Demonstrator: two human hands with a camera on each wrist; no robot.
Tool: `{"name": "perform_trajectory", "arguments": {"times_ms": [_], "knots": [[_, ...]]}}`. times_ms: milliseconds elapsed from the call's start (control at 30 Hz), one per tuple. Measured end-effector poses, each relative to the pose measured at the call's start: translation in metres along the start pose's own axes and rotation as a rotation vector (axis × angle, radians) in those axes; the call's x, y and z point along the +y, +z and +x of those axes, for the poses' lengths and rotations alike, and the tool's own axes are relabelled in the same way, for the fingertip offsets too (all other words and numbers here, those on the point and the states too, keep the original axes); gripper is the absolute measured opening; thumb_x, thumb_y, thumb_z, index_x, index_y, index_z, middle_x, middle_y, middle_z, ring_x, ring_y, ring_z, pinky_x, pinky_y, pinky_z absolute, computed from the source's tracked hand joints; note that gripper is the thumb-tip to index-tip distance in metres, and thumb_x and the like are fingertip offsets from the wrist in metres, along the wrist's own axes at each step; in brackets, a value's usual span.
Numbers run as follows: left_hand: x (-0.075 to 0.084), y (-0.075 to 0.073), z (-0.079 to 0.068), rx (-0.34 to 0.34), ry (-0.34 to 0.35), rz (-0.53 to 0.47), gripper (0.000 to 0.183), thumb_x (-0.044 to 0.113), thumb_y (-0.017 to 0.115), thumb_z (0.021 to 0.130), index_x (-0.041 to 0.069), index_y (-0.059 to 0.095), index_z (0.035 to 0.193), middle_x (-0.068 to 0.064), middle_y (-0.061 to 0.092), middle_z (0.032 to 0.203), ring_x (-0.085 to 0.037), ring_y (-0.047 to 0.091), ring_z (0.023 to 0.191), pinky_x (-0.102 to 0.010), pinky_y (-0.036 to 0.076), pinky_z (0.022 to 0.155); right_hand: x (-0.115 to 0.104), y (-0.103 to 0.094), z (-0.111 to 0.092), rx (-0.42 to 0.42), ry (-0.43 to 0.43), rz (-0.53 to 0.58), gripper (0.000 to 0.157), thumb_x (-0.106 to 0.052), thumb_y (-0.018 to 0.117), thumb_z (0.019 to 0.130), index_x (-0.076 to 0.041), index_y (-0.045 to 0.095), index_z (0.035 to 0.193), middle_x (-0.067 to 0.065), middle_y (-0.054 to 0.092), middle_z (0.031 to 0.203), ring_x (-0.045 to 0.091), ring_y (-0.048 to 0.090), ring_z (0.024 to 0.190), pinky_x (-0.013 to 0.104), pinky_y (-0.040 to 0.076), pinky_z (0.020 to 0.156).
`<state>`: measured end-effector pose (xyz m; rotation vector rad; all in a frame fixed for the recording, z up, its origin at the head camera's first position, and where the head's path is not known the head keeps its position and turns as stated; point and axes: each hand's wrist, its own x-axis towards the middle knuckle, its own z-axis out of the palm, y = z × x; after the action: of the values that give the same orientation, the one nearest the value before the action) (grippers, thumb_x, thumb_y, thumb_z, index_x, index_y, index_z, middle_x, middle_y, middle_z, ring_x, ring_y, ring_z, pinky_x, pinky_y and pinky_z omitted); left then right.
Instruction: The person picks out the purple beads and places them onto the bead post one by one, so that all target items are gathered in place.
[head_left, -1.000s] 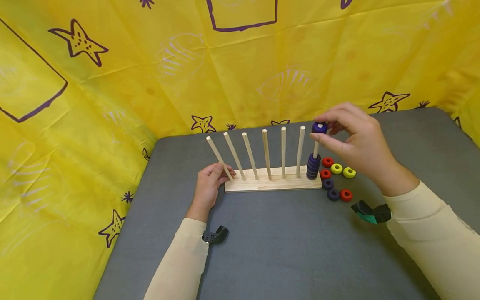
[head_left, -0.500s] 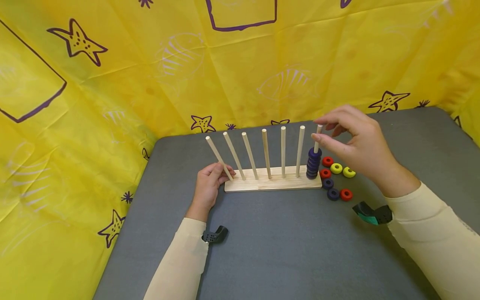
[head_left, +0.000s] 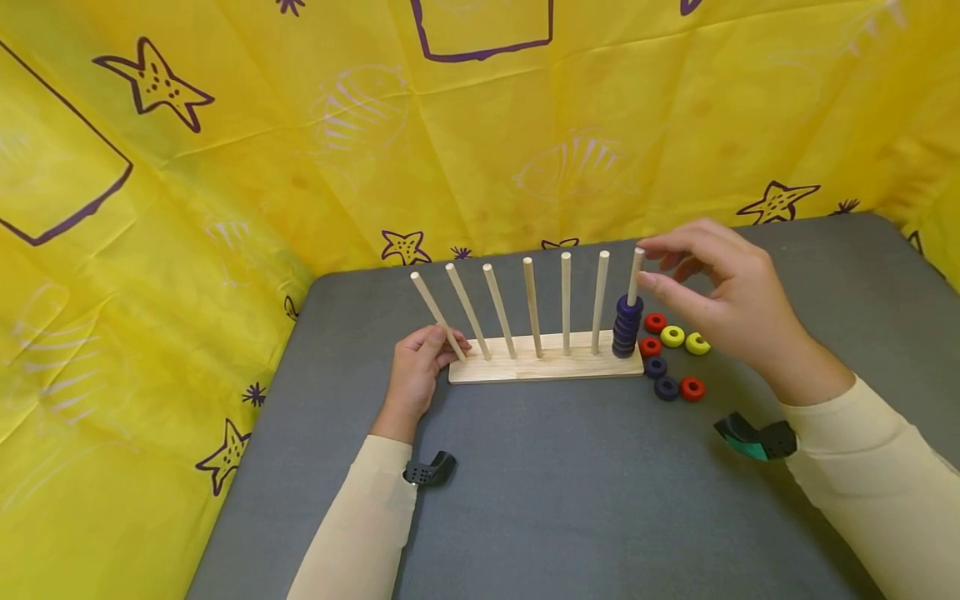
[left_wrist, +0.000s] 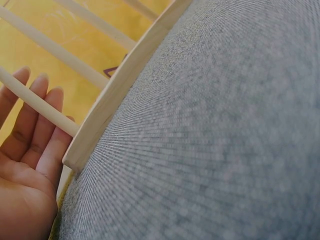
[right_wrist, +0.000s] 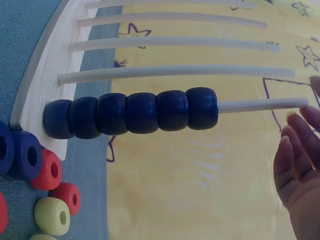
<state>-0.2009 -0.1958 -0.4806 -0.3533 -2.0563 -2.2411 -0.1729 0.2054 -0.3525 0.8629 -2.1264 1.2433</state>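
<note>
A wooden peg stand (head_left: 510, 369) with a row of upright pegs stands on the table. Several dark blue beads (right_wrist: 141, 113) are stacked on its right-hand peg, from the base up past halfway. Beside the bare top of that peg, my right hand (head_left: 738, 296) holds nothing, thumb and fingers apart. My left hand (head_left: 415, 367) holds the stand's left end. Its fingers pass behind the leftmost peg (left_wrist: 37, 103), the thumb lying against that peg's near side in the head view; the left wrist view does not show the thumb.
Loose beads lie right of the stand: red (head_left: 693, 389), yellow (head_left: 672, 337) and blue (head_left: 667, 388). The other pegs (head_left: 566, 304) carry no beads. A yellow patterned cloth (head_left: 465, 150) hangs behind the grey table (head_left: 525, 492).
A blue bead that my right hand held at the peg's top has dropped onto the stack. My right hand has since drawn slightly right, off the peg. My left hand has stayed put.
</note>
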Motion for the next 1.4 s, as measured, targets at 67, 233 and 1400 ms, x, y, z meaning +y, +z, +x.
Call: {"name": "perform_trajectory", "arguments": {"times_ms": [67, 233, 1400], "knots": [[0.0, 0.0, 0.0, 0.001, -0.003, 0.003, 0.045, 0.019, 0.056, 0.117, -0.023, 0.067, 0.109, -0.016, 0.075, 0.1, -0.027, 0.076, 0.099, -0.036, 0.063, 0.088, -0.001, 0.0, -0.003, -0.004, 0.032, 0.023, 0.044, 0.018, 0.083, 0.083, 0.005, 0.076, 0.124, 0.008, 0.071, 0.109, 0.013, 0.064, 0.094, 0.018, 0.054, 0.082], [0.0, 0.0, 0.0, 0.001, -0.003, 0.0, 0.045, 0.02, 0.056, 0.117, -0.023, 0.067, 0.109, -0.015, 0.075, 0.1, -0.027, 0.076, 0.099, -0.036, 0.063, 0.088, -0.002, -0.001, -0.011, -0.007, 0.121, 0.141, 0.041, 0.017, 0.074, 0.092, 0.006, 0.073, 0.131, 0.009, 0.071, 0.115, 0.017, 0.065, 0.101, 0.018, 0.054, 0.085], [-0.002, -0.001, 0.001, -0.007, 0.002, -0.007, 0.05, 0.025, 0.058, 0.116, -0.024, 0.066, 0.109, -0.015, 0.075, 0.1, -0.03, 0.075, 0.1, -0.037, 0.063, 0.089, 0.049, 0.001, -0.098, -0.307, 0.447, 0.175, 0.047, 0.001, 0.077, 0.098, -0.001, 0.063, 0.143, 0.012, 0.068, 0.128, 0.019, 0.06, 0.111, 0.017, 0.049, 0.093]]}}
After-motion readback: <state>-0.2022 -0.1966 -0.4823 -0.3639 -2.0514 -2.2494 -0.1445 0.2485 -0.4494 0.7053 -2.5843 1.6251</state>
